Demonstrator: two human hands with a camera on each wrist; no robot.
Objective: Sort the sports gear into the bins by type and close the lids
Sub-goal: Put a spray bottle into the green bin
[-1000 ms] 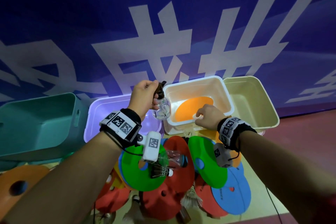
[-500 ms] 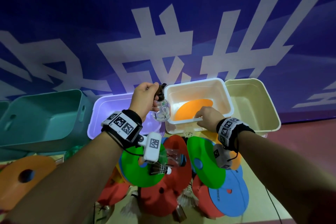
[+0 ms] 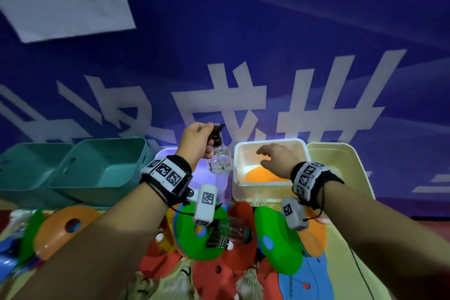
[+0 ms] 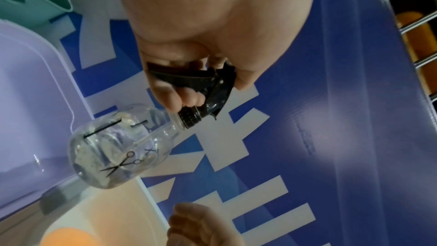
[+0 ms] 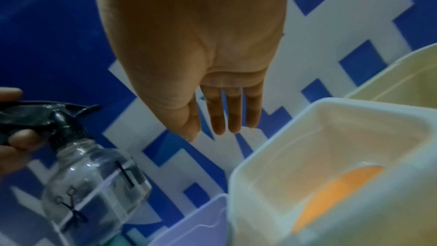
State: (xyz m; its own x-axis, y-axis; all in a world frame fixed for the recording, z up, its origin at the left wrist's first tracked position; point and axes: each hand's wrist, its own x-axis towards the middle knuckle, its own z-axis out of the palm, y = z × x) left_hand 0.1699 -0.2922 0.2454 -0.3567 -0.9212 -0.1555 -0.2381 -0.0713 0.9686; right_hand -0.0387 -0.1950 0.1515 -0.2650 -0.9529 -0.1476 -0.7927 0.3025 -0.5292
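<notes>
The left hand [image 3: 197,140] is raised above the purple bin [image 3: 219,182], its forearm reaching forward and up from the lower left of the head view; its fingers [image 4: 187,98] are curled round the black trigger head of a clear spray bottle [image 3: 220,162], the thumb over the top, so the bottle hangs neck-up and slightly tilted, its round body above the gap between the purple bin and the white bin [image 3: 243,178]. The left wrist view shows black scissors printed on the bottle's clear body [image 4: 115,149]. The right hand [image 3: 275,161] is stretched out over the white bin with the palm down, holding nothing; in the right wrist view its fingers [image 5: 232,115] are straight and close together, the thumb alongside, pointing toward the blue wall with white lettering. An orange disc [image 3: 263,174] lies in the white bin beneath that hand. Just right of the white bin stands a cream bin [image 3: 341,161], and to the left of the purple one two teal bins [image 3: 104,173], all with no lids on them. Below the forearms lies a heap of gear: green [image 3: 194,246], red [image 3: 219,275], blue [image 3: 299,282] and orange [image 3: 60,229] discs with centre holes, shuttlecocks [image 3: 220,242] among them, and another clear bottle [image 3: 233,229] lying on its side.
</notes>
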